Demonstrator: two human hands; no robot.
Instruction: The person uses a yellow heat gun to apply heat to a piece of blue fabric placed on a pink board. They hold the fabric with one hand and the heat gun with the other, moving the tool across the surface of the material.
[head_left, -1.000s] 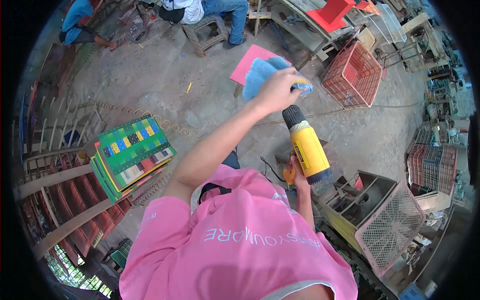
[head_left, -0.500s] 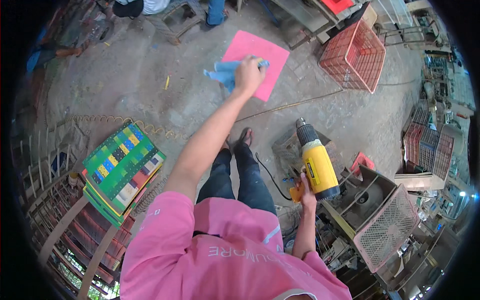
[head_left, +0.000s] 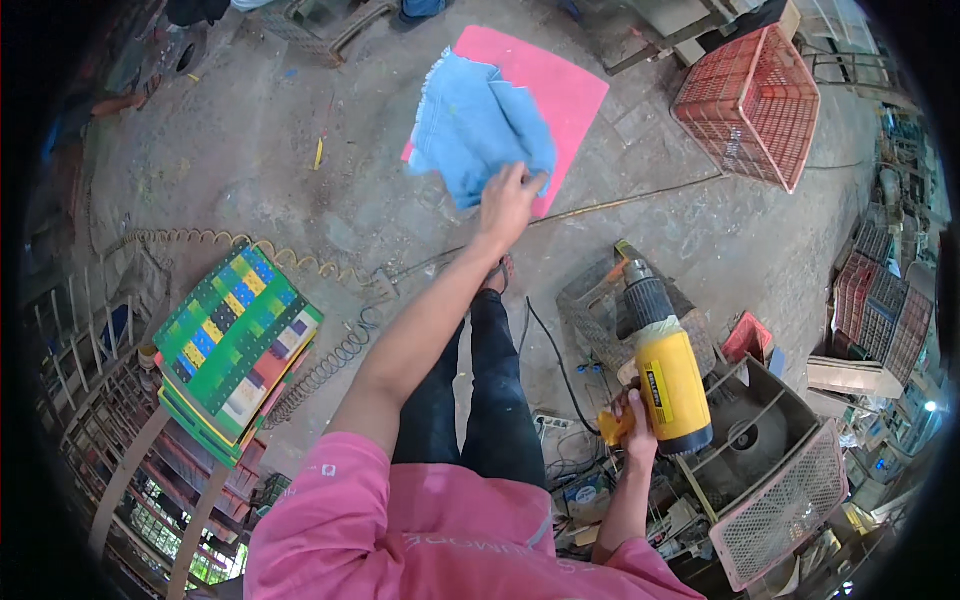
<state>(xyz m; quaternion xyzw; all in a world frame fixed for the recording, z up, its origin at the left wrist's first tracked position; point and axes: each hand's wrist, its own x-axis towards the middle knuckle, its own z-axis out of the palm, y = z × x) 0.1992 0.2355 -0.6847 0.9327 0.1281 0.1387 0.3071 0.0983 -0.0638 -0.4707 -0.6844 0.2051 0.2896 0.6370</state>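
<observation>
The right hand [head_left: 634, 422] has its fingers clamped on a yellow, black-nosed plastic heat gun [head_left: 672, 388]. Beyond, the left hand [head_left: 507, 208] pinches a frayed blue cloth [head_left: 475, 125] over a flat pink board [head_left: 572, 95]; uneven tugging could, in my judgement, drag the board askew.

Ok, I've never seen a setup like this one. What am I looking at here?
There is no robot here, just a person's two bare hands, seen from above by a wide fisheye camera worn on the head, so edges bend. The left hand holds a blue cloth that hides part of a pink panel. The right hand grips a yellow heat gun. A red crate stands on the floor; colourful sheets are stacked at left.
</observation>
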